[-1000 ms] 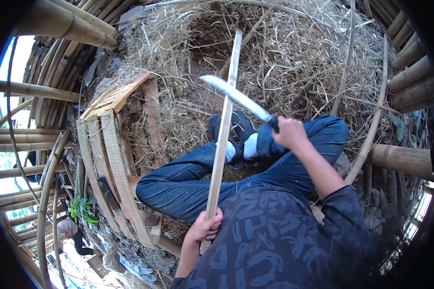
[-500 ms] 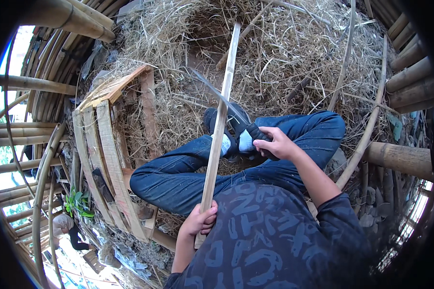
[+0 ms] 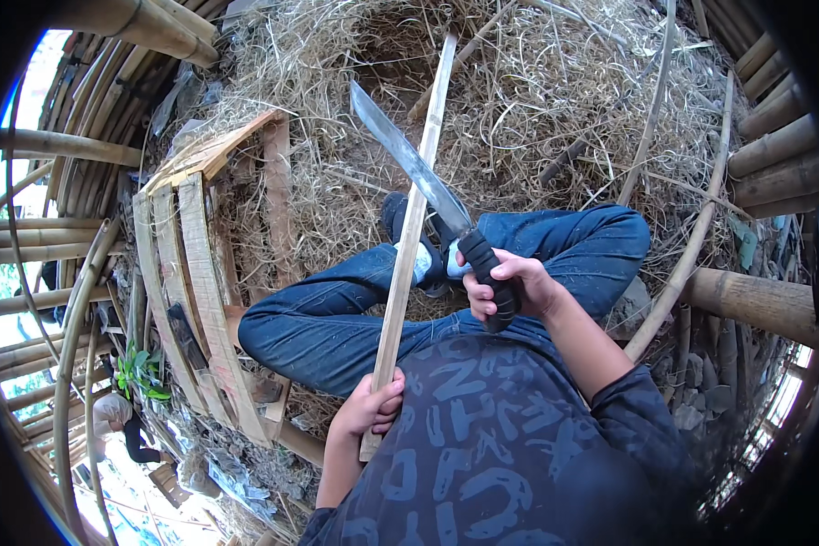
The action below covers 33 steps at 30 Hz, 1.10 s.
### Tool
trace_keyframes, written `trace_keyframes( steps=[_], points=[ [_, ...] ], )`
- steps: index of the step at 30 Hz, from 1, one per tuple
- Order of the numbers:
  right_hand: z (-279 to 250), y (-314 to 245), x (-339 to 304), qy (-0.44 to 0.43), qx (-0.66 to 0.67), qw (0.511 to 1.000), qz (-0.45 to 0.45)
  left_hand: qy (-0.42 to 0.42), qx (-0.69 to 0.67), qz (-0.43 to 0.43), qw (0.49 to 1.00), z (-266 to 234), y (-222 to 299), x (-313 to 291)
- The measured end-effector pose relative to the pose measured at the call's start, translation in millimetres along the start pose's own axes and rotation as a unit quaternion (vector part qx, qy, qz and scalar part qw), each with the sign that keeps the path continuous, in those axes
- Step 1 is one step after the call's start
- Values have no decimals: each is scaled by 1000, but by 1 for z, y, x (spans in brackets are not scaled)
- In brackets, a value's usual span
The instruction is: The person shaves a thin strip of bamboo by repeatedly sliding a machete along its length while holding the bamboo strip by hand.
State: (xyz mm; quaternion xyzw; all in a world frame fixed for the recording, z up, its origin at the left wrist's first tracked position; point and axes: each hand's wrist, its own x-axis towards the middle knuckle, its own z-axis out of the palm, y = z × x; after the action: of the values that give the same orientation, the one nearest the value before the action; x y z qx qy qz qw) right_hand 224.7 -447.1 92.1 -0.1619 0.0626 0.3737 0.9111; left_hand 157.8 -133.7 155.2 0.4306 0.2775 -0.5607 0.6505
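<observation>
A long pale bamboo strip (image 3: 411, 241) runs from my lap out over my crossed legs to the shavings. My left hand (image 3: 375, 407) is closed around its near end, against my shirt. In my right hand (image 3: 510, 284) is the black wrapped handle of a machete (image 3: 408, 156), my fingers curled round it. The broad, dull grey blade points up and to the left. It crosses over the strip about midway; whether the two touch I cannot tell. My dark shoes lie partly hidden under the strip and the blade.
Curly shavings (image 3: 537, 109) cover the ground ahead. A slatted wooden crate (image 3: 196, 246) stands close on my left. Bamboo poles (image 3: 751, 303) rise at the right, and more form a wall at the left. Beyond that wall a person (image 3: 127, 426) bends down at the lower left.
My right hand has drawn back toward me and turned, so the machete's flat now shows more broadly. The bamboo strip has stayed nearly in place in my left hand.
</observation>
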Motion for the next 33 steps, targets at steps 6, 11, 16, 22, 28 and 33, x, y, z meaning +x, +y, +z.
trace_keyframes(
  steps=[6, 11, 16, 22, 28, 33],
  points=[
    [-4, 21, 10, -111, 146, 983, -5, 5, 17, 5, 1000, 2, 2, 0],
    [-2, 23, 11, -154, 151, 977, -1, 3, 17, 5, 1000, 2, 3, 0],
    [-12, 15, 7, -192, 150, 970, 7, 3, 19, 2, 1000, 1, 3, 0],
    [-6, 20, 12, -231, 111, 966, 29, -20, -8, 9, 1000, -3, 2, 1],
    [-14, 27, 18, -230, 132, 964, 6, -12, 6, 10, 1000, -2, 2, 1],
    [-17, 23, 14, -181, 137, 974, -4, -14, -2, 10, 1000, 0, 4, 0]
  ],
)
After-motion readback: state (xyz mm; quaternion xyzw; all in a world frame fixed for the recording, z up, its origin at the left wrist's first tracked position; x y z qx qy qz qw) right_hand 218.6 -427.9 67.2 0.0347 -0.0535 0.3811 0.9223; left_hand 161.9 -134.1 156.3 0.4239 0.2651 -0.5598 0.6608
